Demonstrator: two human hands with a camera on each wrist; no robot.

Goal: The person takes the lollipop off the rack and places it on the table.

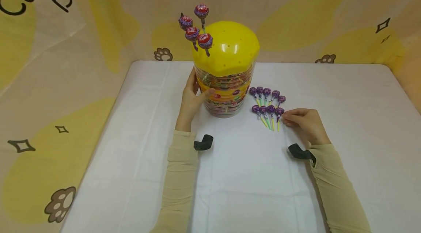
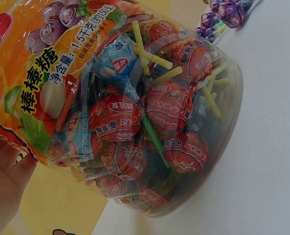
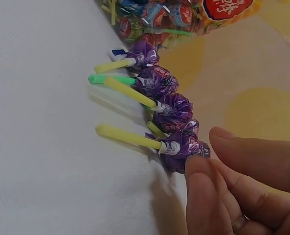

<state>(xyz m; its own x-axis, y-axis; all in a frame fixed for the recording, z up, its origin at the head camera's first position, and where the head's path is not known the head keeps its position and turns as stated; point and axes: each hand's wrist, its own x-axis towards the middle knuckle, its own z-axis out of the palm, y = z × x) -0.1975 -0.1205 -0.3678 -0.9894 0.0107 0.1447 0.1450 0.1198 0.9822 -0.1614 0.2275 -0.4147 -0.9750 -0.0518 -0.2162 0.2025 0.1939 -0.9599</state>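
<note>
My left hand grips the side of a clear ribbed candy jar, its thumb across the front. The jar has a rounded yellow lid and stands upright on the table. In the left wrist view, wrapped lollipops with red and blue wrappers show inside it. Several lollipops stick up from the lid's left side. My right hand is at the right end of the near row of purple lollipops. Its fingertips are beside the end lollipop, apart from each other; whether they touch it is unclear.
Behind the near row lies a second row of purple lollipops, close to the jar's right side. White cloth covers the table. A yellow patterned curtain hangs behind it and along the left.
</note>
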